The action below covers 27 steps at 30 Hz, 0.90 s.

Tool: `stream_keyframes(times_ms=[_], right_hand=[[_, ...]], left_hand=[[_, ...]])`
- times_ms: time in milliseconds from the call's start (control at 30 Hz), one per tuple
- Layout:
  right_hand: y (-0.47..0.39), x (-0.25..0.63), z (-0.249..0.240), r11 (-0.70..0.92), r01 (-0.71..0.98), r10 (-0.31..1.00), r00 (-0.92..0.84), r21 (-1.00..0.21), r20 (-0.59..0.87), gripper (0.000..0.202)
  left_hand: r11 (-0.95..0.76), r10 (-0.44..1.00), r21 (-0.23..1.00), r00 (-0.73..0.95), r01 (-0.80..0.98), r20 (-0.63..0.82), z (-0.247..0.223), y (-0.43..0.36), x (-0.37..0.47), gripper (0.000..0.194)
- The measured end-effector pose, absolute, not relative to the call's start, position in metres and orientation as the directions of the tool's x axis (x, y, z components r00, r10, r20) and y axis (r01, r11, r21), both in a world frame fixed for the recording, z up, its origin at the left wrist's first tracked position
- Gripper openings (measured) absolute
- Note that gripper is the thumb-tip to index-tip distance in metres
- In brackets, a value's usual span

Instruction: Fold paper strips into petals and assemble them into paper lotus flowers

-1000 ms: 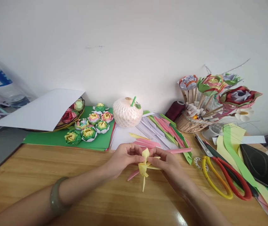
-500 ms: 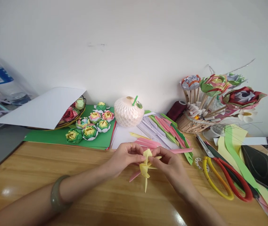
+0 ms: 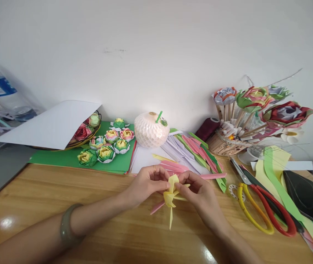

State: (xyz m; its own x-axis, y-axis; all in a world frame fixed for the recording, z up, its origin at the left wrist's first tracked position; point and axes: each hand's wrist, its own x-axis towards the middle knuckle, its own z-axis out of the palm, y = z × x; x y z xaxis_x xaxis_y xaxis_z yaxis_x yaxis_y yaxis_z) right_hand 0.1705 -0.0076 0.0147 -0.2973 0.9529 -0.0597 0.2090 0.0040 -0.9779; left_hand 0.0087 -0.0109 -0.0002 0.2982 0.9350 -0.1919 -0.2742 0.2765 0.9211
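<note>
Between my two hands is a partly folded paper flower point(image 3: 169, 198), yellow with narrow yellow strips sticking out and a pink strip point(image 3: 157, 208) at its lower left. My left hand point(image 3: 149, 183) pinches its upper left side, thumb on top, and wears a ring. My right hand point(image 3: 196, 187) pinches the upper right side with thumb and fingers closed. The fingertips behind the paper are partly hidden. Just beyond the hands lie folded pink strips point(image 3: 173, 166) and a fan of lilac strips point(image 3: 178, 150).
Scissors point(image 3: 266, 209) with red and yellow handles lie at right, near a black phone point(image 3: 307, 196). Finished paper flowers point(image 3: 106, 154) sit on green paper point(image 3: 54, 157) at left. Against the wall stand a white netted fruit point(image 3: 151, 132) and a flower basket point(image 3: 225, 143).
Both hands keep their pinch on the yellow paper flower. Its lower strip hangs slightly lower and the view has shifted a little; little else differs.
</note>
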Motion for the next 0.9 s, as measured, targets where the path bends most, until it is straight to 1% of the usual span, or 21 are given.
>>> stream_keyframes(times_ms=[100,167,300,367,500,633,700,800,900], right_hand=[[-0.009,0.1701,0.0138,0.038,0.223,0.962,-0.272,-0.974,-0.025,0.015],[-0.0096,0.1701,0.0144,0.03,0.229,0.96,-0.279,-0.973,-0.036,0.013],[-0.0094,0.1707,0.0162,-0.052,0.18,0.928,-0.355,-0.982,-0.114,0.016],[-0.009,0.1712,0.016,-0.074,0.137,0.915,-0.384,-0.988,-0.122,0.02],[-0.0087,0.1722,0.0141,-0.105,0.109,0.893,-0.428,-0.988,-0.142,0.025],[-0.0082,0.1734,0.0108,-0.121,0.137,0.879,-0.445,-0.983,-0.171,0.026],[-0.0078,0.1737,0.0091,-0.12,0.13,0.88,-0.444,-0.984,-0.167,0.026],[-0.0078,0.1732,0.0086,-0.099,0.125,0.891,-0.431,-0.987,-0.144,0.027],[-0.0092,0.1716,0.0098,-0.043,0.156,0.911,-0.4,-0.987,-0.103,0.026]], left_hand=[[0.256,0.941,0.931,0.289,-0.261,-0.178,-0.0003,-0.0102,0.0088,0.008],[0.26,0.939,0.931,0.292,-0.257,-0.181,0.0006,-0.0098,0.0092,0.009],[0.397,0.887,0.886,0.349,-0.24,-0.303,0.0044,-0.0099,0.0092,0.02],[0.442,0.862,0.866,0.377,-0.232,-0.339,0.0062,-0.0103,0.0082,0.024],[0.45,0.851,0.865,0.399,-0.221,-0.34,0.0074,-0.0103,0.0057,0.024],[0.367,0.881,0.91,0.386,-0.193,-0.273,0.0051,-0.0086,0.0051,0.021],[0.356,0.881,0.913,0.398,-0.2,-0.256,0.0036,-0.0079,0.0051,0.02],[0.377,0.871,0.899,0.415,-0.223,-0.262,0.0027,-0.0083,0.0048,0.022],[0.425,0.848,0.88,0.434,-0.214,-0.304,0.0037,-0.0097,0.0046,0.025]])
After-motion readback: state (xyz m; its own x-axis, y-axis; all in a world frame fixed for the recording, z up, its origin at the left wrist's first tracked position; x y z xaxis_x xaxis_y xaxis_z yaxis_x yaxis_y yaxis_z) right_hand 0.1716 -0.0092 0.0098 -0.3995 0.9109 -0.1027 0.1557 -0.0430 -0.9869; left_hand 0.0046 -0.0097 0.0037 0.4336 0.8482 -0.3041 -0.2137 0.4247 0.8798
